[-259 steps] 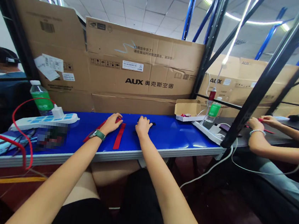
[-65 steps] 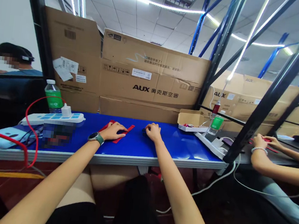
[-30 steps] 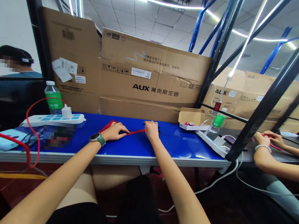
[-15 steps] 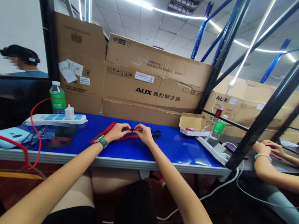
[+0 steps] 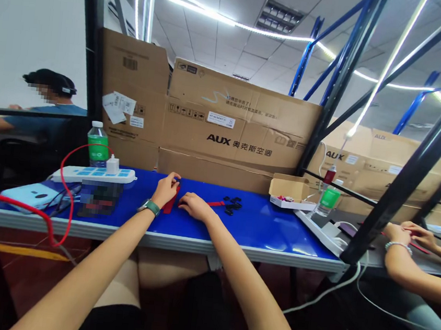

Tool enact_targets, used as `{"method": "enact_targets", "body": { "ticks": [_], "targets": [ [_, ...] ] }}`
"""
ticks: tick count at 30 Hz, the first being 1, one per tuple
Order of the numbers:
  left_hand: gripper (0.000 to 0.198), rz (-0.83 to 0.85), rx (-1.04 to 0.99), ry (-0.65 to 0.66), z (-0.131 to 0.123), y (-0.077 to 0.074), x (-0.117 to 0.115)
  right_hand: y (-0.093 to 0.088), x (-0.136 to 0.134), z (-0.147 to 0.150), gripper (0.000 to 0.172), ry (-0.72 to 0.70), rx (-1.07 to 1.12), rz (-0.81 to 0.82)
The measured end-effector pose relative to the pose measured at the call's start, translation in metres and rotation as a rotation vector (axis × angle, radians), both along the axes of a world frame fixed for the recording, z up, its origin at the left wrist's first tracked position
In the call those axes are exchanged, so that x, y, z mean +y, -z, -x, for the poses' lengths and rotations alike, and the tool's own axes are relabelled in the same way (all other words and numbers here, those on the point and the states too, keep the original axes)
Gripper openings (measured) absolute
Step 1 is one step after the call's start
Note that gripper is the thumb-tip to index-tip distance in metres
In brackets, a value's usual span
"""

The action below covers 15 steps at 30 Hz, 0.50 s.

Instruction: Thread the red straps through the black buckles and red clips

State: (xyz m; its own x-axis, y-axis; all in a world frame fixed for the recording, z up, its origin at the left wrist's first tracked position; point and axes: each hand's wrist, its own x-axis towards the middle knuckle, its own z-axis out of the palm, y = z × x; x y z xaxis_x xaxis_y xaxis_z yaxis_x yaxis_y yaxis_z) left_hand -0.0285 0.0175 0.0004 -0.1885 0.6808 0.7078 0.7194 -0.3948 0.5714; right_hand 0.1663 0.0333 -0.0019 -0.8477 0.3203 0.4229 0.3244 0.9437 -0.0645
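**Left hand closed on bunched red strap**

The left hand point(image 5: 166, 190) grips a red strap point(image 5: 169, 206) upright on the blue workbench point(image 5: 259, 245). The right hand point(image 5: 196, 207) lies palm-down, half-curled, its hold unclear, over a thin red strip point(image 5: 215, 203); small black pieces point(image 5: 231, 205) sit at its 3 o'clock.

A single head-worn camera looks forward and down from the seated wearer's head across a blue workbench point(image 5: 261, 227), its wide lens bowing the steel shelving uprights point(image 5: 343, 78). The wearer's left hand point(image 5: 166, 191) and right hand point(image 5: 195, 207) sit close in at lower centre, just beyond the bench's near edge. AUX cardboard boxes point(image 5: 241, 120) stand along the far side, the ceiling panels point(image 5: 225, 45) fill the top, and a neighbouring worker's forearms point(image 5: 410, 271) enter at right.
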Motion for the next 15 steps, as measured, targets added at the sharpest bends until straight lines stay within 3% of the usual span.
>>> {"method": "enact_targets", "body": {
  "ticks": [5,11,15],
  "targets": [
    [0.019,-0.004,-0.103,0.05,-0.002,0.0,-0.001,-0.002,-0.003,-0.016,0.023,0.107,-0.117,-0.132],
    [0.019,0.066,-0.334,0.167,-0.006,-0.005,-0.005,-0.006,-0.013,-0.008,0.02,0.254,-0.184,-0.274],
    [0.031,0.121,-0.615,0.345,-0.008,-0.004,-0.005,-0.006,-0.014,-0.005,0.024,0.314,-0.168,-0.265]
  ]
}}
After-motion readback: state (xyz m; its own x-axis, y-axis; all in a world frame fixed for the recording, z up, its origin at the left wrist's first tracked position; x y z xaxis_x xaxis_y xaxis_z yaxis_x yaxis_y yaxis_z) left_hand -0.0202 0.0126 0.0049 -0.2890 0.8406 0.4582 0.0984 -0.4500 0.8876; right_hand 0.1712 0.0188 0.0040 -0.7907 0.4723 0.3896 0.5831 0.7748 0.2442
